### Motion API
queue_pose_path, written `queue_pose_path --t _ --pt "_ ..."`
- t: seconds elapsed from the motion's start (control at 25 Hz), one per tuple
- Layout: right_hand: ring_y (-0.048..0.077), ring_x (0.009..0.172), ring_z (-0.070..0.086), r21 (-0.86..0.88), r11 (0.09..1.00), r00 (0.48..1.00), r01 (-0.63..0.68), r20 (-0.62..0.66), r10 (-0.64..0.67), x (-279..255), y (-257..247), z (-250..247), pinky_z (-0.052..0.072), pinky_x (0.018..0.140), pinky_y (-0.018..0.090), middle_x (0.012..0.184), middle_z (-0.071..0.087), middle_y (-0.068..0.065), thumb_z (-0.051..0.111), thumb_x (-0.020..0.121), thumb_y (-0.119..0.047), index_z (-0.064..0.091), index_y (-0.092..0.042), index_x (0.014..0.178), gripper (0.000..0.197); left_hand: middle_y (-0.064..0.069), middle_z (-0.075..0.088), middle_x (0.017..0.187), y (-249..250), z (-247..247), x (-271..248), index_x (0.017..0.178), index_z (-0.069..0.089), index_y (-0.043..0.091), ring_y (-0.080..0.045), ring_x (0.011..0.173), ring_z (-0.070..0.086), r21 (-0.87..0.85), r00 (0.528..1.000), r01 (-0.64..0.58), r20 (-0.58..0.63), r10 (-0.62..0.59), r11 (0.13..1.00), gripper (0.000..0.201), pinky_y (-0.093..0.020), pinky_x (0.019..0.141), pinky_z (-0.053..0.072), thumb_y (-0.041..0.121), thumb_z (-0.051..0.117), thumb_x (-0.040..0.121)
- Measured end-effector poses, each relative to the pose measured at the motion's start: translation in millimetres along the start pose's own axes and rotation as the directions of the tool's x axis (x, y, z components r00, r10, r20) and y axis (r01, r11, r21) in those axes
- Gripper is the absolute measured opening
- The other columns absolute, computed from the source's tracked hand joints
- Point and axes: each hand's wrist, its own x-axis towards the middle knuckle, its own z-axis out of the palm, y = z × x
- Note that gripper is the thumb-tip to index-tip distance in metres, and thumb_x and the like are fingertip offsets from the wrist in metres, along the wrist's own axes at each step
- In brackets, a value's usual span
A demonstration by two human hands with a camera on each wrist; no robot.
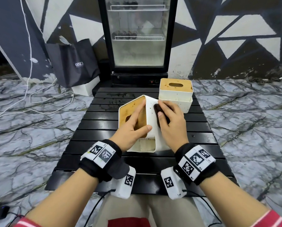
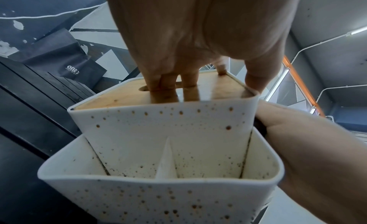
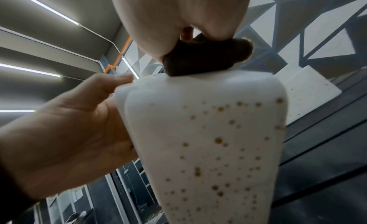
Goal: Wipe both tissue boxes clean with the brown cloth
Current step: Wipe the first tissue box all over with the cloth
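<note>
The near tissue box, white with a wooden lid and brown speckles, is tipped up on the black slatted table. My left hand grips it, fingers on the lid by the slot and thumb on the white side; the left wrist view shows the speckled box below that hand. My right hand holds the balled brown cloth and presses it on the box's upper white face. In the right wrist view the cloth sits atop the box. The second tissue box stands upright behind.
A glass-door fridge stands just past the table's far edge, with a black bag to its left. White cables lie on the marble floor on the left. Wet marks show on the table's far slats.
</note>
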Motion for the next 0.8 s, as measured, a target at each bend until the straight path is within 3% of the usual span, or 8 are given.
queue_pose_path --t 0.08,0.24,0.4,0.48,0.56,0.68,0.76,0.8 --pt "0.021 0.112 0.045 0.007 0.999 0.999 0.036 0.012 -0.036 6.4 -5.4 1.8 0.03 0.1 0.024 0.119 0.053 0.004 0.044 0.088 -0.018 0.055 -0.019 0.124 0.038 0.0 0.048 0.136 -0.2 0.7 0.4 0.128 0.02 0.068 -0.005 0.101 0.052 0.026 1.0 -0.005 0.003 0.005 1.0 0.072 -0.015 0.073 0.048 0.028 0.06 0.082" --pt "0.023 0.113 0.046 0.031 1.0 1.0 0.003 0.002 -0.003 18.1 -4.0 0.5 0.035 0.102 0.034 0.119 0.053 0.003 0.044 0.087 -0.02 0.055 -0.02 0.124 0.038 0.0 0.045 0.139 0.8 0.2 -0.9 0.127 0.022 0.069 -0.008 0.109 0.051 0.015 1.0 0.0 0.002 -0.001 1.0 0.072 -0.018 0.075 0.049 0.029 0.061 0.082" --pt "0.021 0.113 0.044 0.032 0.999 1.0 0.011 -0.006 -0.011 -1.3 -8.9 2.7 0.029 0.101 0.022 0.12 0.052 0.001 0.045 0.087 -0.019 0.055 -0.02 0.124 0.039 -0.017 0.048 0.129 5.9 2.5 -0.3 0.128 0.022 0.061 -0.002 0.081 0.053 0.034 1.0 -0.014 -0.015 0.015 0.999 0.072 -0.013 0.065 0.046 0.011 0.057 0.091" --pt "0.019 0.113 0.043 0.039 0.998 0.999 0.041 0.017 -0.041 -1.9 -12.5 5.1 0.028 0.099 0.017 0.12 0.052 -0.001 0.045 0.087 -0.019 0.055 -0.021 0.124 0.038 -0.026 0.041 0.131 8.1 3.2 0.2 0.136 0.02 0.053 -0.006 0.077 0.052 0.056 1.0 -0.005 -0.015 0.006 0.998 0.071 -0.011 0.062 0.044 0.01 0.056 0.092" --pt "0.021 0.112 0.045 0.034 0.997 0.997 0.064 0.031 -0.065 5.1 -12.3 5.0 0.031 0.099 0.02 0.12 0.052 0.0 0.046 0.088 -0.019 0.055 -0.021 0.124 0.038 -0.027 0.038 0.136 8.6 2.8 0.9 0.139 0.018 0.05 -0.015 0.08 0.053 0.057 1.0 0.008 -0.014 -0.007 0.998 0.072 -0.01 0.063 0.044 0.012 0.057 0.092" --pt "0.023 0.113 0.046 0.026 0.998 0.998 0.052 0.019 -0.053 6.2 -7.8 3.2 0.034 0.101 0.029 0.117 0.052 -0.002 0.046 0.087 -0.019 0.056 -0.021 0.123 0.038 -0.018 0.044 0.137 6.4 0.3 1.5 0.127 0.02 0.063 -0.006 0.097 0.055 -0.006 1.0 0.012 -0.002 -0.012 1.0 0.07 -0.013 0.07 0.048 0.024 0.061 0.086" --pt "0.021 0.113 0.044 0.021 0.998 0.998 0.058 0.028 -0.058 -1.8 -8.3 3.3 0.029 0.101 0.017 0.115 0.047 -0.009 0.047 0.087 -0.018 0.055 -0.022 0.124 0.038 -0.008 0.046 0.138 5.7 -1.1 1.4 0.125 0.021 0.066 -0.012 0.109 0.053 -0.047 1.0 0.012 0.006 -0.011 0.999 0.07 -0.014 0.074 0.049 0.025 0.061 0.085" --pt "0.019 0.112 0.043 0.024 0.997 0.997 0.069 0.039 -0.07 -5.7 -10.0 3.9 0.025 0.1 0.009 0.115 0.045 -0.012 0.047 0.087 -0.018 0.054 -0.023 0.124 0.038 -0.01 0.046 0.138 5.8 -1.3 1.4 0.128 0.02 0.063 -0.017 0.111 0.054 -0.053 1.0 0.011 0.006 -0.011 0.999 0.071 -0.013 0.074 0.049 0.021 0.061 0.087"
